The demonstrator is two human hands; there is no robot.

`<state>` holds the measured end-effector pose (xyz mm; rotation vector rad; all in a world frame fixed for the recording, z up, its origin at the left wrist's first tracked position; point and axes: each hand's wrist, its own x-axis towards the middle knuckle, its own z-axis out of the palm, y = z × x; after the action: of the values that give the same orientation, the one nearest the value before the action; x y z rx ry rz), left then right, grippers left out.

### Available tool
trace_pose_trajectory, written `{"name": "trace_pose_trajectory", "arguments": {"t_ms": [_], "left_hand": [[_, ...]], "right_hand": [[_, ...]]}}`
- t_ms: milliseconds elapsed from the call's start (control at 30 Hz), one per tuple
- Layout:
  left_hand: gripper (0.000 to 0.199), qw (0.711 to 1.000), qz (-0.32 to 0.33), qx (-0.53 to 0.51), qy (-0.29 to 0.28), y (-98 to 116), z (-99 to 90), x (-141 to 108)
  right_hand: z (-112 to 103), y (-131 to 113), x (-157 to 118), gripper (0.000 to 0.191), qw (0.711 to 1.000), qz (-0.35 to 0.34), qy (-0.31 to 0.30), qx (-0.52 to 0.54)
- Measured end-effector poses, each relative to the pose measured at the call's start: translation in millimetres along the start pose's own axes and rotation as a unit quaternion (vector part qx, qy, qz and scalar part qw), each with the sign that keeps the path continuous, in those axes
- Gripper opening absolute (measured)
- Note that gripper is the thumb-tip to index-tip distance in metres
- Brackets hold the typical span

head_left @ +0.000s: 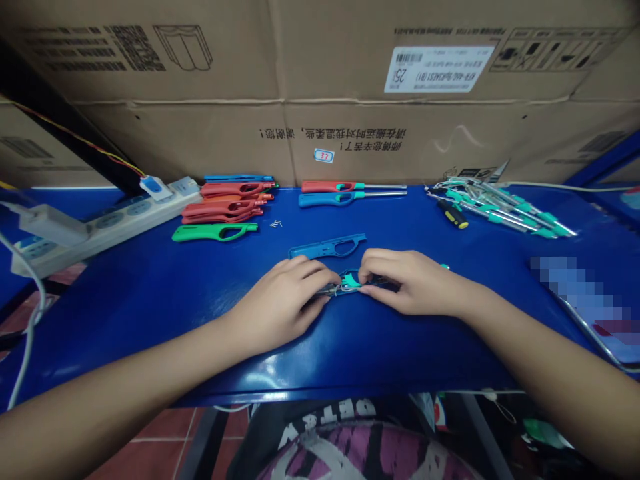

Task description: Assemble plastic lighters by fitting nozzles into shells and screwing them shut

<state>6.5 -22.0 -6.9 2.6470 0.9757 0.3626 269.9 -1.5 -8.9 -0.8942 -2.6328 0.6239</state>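
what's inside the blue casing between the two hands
A green part and a pale wire show inside; what lies under the left hand and right hand is hidden.

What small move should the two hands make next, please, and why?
Perhaps press the green part down inside the blue shell under it: the left hand and right hand are close around it, and the other blue half-shell lies apart, not yet fitted.

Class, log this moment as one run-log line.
left hand: holding lighter assembly | right hand: at its green part | blue half-shell: lying beyond
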Motion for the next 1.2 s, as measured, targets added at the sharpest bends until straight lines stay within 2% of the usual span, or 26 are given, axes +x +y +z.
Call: {"name": "trace_pose_trajectory", "arguments": {"t_ms": [233,367,633,900,1200], "left_hand": [[0.035,0.999,0.028,0.035,-0.020,-1,0.8,-1],[0.037,0.998,0.025,0.048,-0.030,-1,0.9,-1],[0.037,0.998,0.023,0.055,-0.037,-1,0.9,-3],[0.037,0.996,0.029,0.071,-0.038,-1,1.2,-1],[0.038,0.996,0.042,0.076,-0.031,-2,2.0,-2]], "right_hand": [[3,3,1,0.007,0.997,0.049,0.017,0.050],[3,5,2,0.013,0.996,0.031,0.010,0.077],[-2,6,1,0.012,0.997,0.022,0.013,0.077],[-4,13,0,0.009,0.995,0.039,0.026,0.093],[-5,17,-2,0.007,0.998,-0.012,0.032,0.057]]}}
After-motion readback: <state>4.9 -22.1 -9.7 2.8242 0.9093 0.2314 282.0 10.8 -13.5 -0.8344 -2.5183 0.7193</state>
